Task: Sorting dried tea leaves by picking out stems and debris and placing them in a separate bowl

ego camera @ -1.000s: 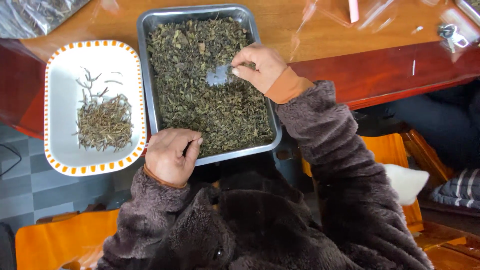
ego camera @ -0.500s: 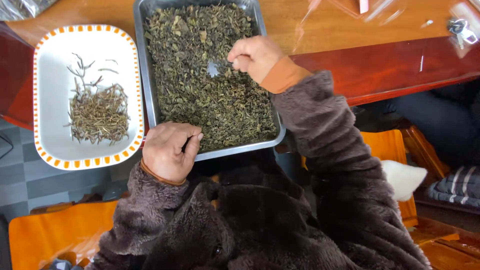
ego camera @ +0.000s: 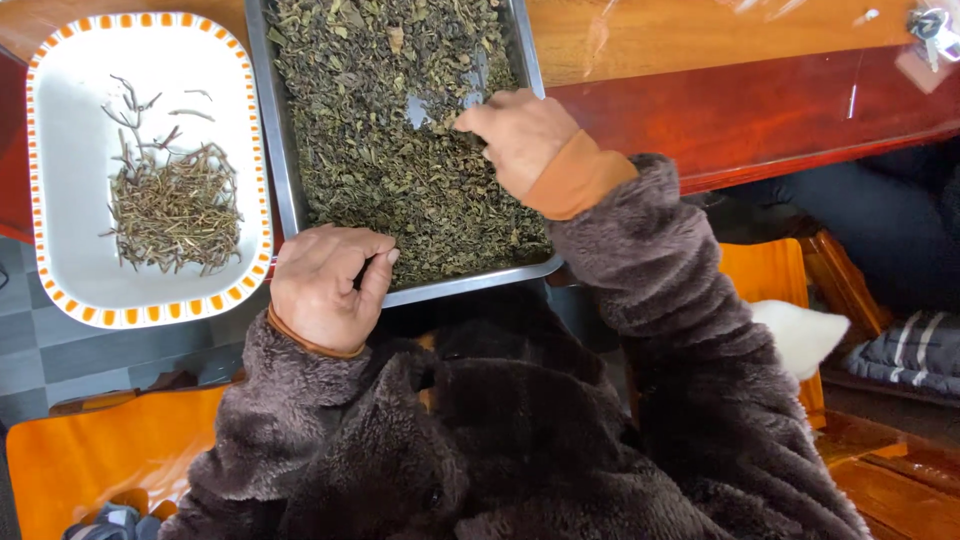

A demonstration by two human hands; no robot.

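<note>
At the left edge of the tabletop (ego camera: 700, 40) sits a white rectangular dish (ego camera: 60, 180) with an orange-dashed rim, partly overhanging the near edge. A loose heap of pale stems (ego camera: 172, 210) lies in its middle, with a few stray twigs above it.

Just beside the dish, to its right, stands a metal tray (ego camera: 290, 200) filled almost wall to wall with dark green dried tea leaves (ego camera: 400, 170). The tray also reaches over the tabletop's near edge.

The left hand (ego camera: 325, 285) rests on the tray's near left corner, close to the gap between tray and dish. Its grip is together: fingers curled in, thumb pressed against the forefinger. Whether anything is pinched there cannot be told.

Further right, the right hand (ego camera: 515, 135) lies over the leaves near the tray's right wall, knuckles up, an orange cuff showing at the wrist. Its fingertips are drawn together and dip into the leaves, beside a small patch of bare metal; what they clamp, if anything, cannot be told.

Right of the tray the tabletop is reddish polished wood. At its far right corner lies a small metal object (ego camera: 932, 25), too small to identify.
</note>
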